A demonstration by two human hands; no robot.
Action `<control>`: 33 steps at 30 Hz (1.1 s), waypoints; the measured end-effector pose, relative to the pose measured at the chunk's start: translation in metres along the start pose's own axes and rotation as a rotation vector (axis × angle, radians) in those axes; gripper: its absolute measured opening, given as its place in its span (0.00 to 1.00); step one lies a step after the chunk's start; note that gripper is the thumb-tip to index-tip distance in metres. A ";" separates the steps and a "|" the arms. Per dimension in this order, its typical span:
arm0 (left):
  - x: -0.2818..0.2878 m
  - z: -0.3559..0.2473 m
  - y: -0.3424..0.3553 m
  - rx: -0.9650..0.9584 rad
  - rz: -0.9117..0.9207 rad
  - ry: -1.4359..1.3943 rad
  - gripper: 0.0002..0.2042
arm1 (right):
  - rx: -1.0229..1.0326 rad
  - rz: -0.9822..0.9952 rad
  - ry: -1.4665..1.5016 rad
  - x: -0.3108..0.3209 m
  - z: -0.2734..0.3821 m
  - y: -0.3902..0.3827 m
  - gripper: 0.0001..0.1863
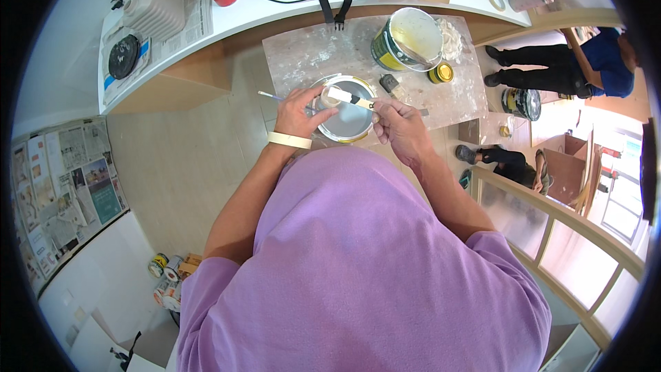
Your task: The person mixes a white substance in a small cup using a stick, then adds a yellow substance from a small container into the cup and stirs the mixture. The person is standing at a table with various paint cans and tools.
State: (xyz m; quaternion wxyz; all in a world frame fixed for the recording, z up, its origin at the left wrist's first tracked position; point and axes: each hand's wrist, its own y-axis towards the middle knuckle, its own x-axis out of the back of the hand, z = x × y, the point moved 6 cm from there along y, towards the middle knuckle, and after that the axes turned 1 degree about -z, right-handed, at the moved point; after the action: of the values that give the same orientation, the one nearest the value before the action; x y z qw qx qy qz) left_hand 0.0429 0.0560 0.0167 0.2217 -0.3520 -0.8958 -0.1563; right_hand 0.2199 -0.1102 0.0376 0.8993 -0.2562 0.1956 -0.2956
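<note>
Both hands are over the bucket (350, 140), and the fine work is up at the rim. The left hand (299, 111) curls round a cup (330, 98), fingers on one side and thumb on the other, above the near-left part of the grey paint (354, 124). A thin stick (270, 96) pokes out by that hand; whether it is gripped too, I can't tell. The right hand (401, 124) pinches a flat strip (356, 100) between thumb and fingers, its far end at the cup's mouth. Whether it dips in or lies across, I can't say. This looks like stirring or scraping at the cup, a small side job over the paint. The next move seems to call for a steady left grip, the cup kept above the bucket, and light wrist work on the strip.
</note>
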 end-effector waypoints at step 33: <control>0.008 -0.003 -0.005 -0.017 -0.032 0.014 0.26 | 0.064 -0.091 -0.014 0.021 -0.002 -0.012 0.14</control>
State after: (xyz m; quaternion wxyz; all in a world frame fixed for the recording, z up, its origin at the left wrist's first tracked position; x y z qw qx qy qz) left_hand 0.0357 0.0555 0.0228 0.2226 -0.3382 -0.8984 -0.1700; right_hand 0.2301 -0.1323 0.0388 0.8940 -0.2378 0.1680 -0.3406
